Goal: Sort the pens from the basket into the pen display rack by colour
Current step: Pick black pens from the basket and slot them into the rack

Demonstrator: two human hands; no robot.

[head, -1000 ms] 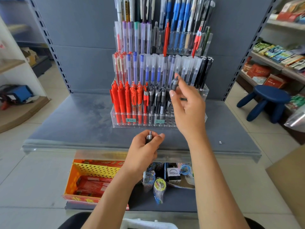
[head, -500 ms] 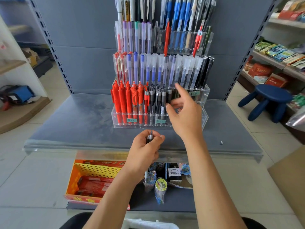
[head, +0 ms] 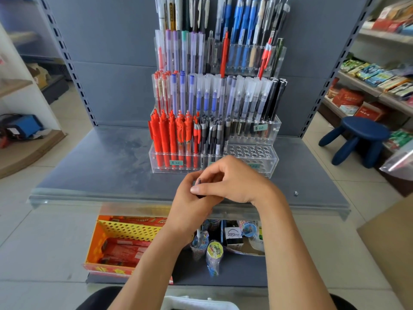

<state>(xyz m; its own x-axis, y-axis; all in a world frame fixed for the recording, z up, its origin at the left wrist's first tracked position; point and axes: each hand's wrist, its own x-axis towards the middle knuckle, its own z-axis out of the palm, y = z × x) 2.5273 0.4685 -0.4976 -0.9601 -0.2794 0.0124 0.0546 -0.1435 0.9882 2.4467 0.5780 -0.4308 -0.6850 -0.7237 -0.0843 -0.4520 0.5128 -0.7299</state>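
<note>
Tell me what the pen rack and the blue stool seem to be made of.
Rack: probably clear acrylic, glossy; the pens show through its walls. Stool: likely moulded plastic, smooth navy, with thick rounded legs; painted wood is possible.

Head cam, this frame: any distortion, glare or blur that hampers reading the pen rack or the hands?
Head view: strong wide-angle bowing, the shelf uprights lean outward; light even, shadows soft; mild sheen on the clear rack and the shelf's front edge; the left hand and right hand are sharp, but hide most of the pen between them.
</note>
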